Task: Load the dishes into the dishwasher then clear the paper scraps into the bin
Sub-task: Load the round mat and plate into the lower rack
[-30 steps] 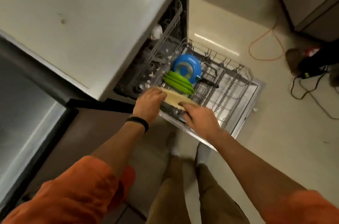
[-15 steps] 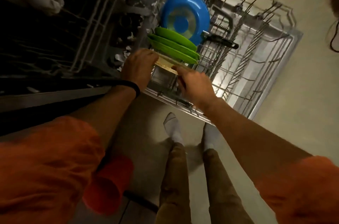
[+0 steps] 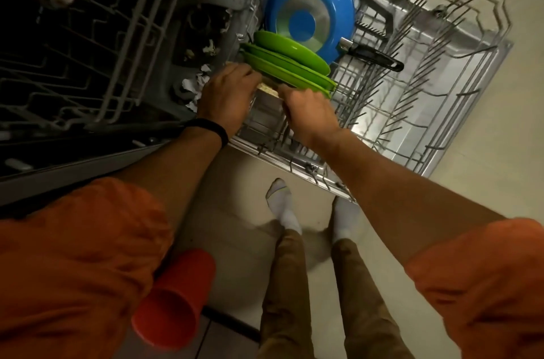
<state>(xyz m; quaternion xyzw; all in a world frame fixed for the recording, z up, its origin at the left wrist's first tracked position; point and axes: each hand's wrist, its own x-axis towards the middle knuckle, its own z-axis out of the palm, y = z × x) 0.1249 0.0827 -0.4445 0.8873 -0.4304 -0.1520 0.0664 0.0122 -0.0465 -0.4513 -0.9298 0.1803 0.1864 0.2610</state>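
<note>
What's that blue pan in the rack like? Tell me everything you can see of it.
The blue pan stands on edge near the inner end of the rack, underside toward the camera: glossy blue round a steel-looking disc with a blue centre. Its black handle sticks out to the right over the wires. The green plates stand in front, hiding its lower rim; contact is unclear.

the left hand (image 3: 228, 94) and right hand (image 3: 309, 114) each grip one end of a tan board (image 3: 268, 89) at the left edge of the rack (image 3: 294, 166), just beside the green plates (image 3: 290, 64) standing on edge. a blue pan (image 3: 309, 5) leans behind them. paper scraps (image 3: 194, 85) lie inside the dishwasher (image 3: 176, 35).
</note>
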